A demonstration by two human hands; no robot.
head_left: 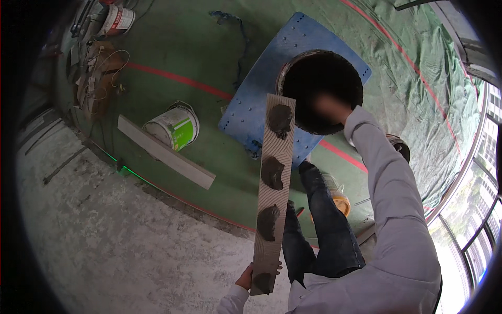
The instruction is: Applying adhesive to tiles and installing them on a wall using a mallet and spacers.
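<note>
My left hand (246,277) grips the lower end of a long tile strip (277,147), which has a ridged face with several dollops of dark grey paste (272,172) along it. The strip's upper end overlaps the near-left rim of a large dark drum (281,78), standing on a blue board (246,110). My right hand (332,107) reaches over the drum's dark opening; it is blurred, so I cannot make out its fingers or anything they hold.
A white-and-green bucket (172,128) and another strip (164,152) lie at left. Another bucket (115,21) and cardboard (102,68) are at upper left. Pails (337,206) sit by my legs (329,230). A wrinkled green sheet (434,94) spreads right, toward a window (470,209).
</note>
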